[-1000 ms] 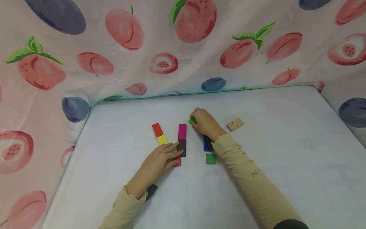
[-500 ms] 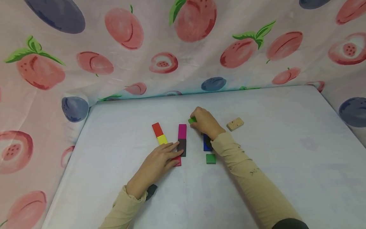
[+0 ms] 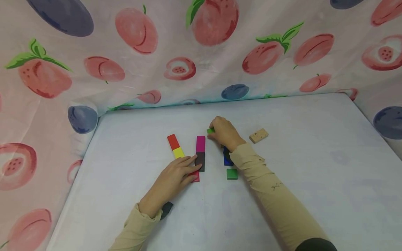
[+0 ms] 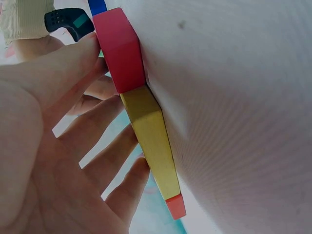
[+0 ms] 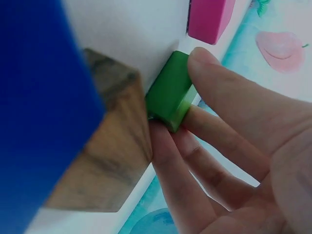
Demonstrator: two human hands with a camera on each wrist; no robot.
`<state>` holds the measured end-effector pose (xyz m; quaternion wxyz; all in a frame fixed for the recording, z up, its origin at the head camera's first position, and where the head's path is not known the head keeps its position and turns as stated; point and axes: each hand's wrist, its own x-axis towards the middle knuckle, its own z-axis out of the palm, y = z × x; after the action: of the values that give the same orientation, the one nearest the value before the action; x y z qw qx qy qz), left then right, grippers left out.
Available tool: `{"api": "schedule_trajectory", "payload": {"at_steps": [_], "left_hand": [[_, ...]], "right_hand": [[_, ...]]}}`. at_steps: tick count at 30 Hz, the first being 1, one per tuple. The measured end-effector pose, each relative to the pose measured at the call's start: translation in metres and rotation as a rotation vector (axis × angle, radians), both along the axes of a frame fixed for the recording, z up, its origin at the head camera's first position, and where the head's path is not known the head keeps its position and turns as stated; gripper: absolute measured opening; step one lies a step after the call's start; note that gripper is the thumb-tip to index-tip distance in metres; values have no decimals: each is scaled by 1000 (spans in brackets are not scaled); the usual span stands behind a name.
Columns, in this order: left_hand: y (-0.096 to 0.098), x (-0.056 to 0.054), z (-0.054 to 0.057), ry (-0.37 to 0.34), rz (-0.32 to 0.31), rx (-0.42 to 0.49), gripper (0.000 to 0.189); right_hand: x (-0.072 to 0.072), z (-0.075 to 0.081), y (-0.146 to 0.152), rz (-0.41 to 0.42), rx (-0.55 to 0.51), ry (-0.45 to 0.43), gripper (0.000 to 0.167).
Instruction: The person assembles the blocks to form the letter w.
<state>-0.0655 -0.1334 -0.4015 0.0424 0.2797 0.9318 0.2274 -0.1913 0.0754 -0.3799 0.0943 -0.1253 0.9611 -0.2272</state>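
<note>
My left hand (image 3: 172,177) lies with fingers spread over a row of blocks. Its thumb touches a crimson block (image 4: 119,51), and other fingertips meet the side of a yellow block (image 4: 153,141). An orange-red block (image 3: 173,142) continues that row at its far end. Farther back, my right hand (image 3: 225,133) pinches a green block (image 5: 168,90) between thumb and fingers. A brown wood-grained block (image 5: 114,151) stands right beside the green one, with a blue block (image 5: 39,107) close to it. The right wrist partly hides the blue block in the head view.
Between the hands, a magenta block (image 3: 200,144) and a dark grey block (image 3: 200,161) lie end to end. A green square block (image 3: 232,174) sits nearer the front. A speckled tan block (image 3: 259,136) lies to the right on the white table (image 3: 314,167).
My right hand, with the green block, has edged slightly farther back, and its forearm has swung a little left. My left hand has stayed where it was.
</note>
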Motion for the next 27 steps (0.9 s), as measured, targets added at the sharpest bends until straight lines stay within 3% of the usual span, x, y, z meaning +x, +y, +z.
{"api": "schedule_trajectory", "payload": {"at_steps": [13, 27], "left_hand": [[1, 0, 1, -14, 8, -1, 40], [0, 0, 0, -10, 4, 2, 40]], "right_hand": [[-3, -2, 0, 18, 15, -7, 33], [-5, 1, 4, 20, -53, -63, 31]]}}
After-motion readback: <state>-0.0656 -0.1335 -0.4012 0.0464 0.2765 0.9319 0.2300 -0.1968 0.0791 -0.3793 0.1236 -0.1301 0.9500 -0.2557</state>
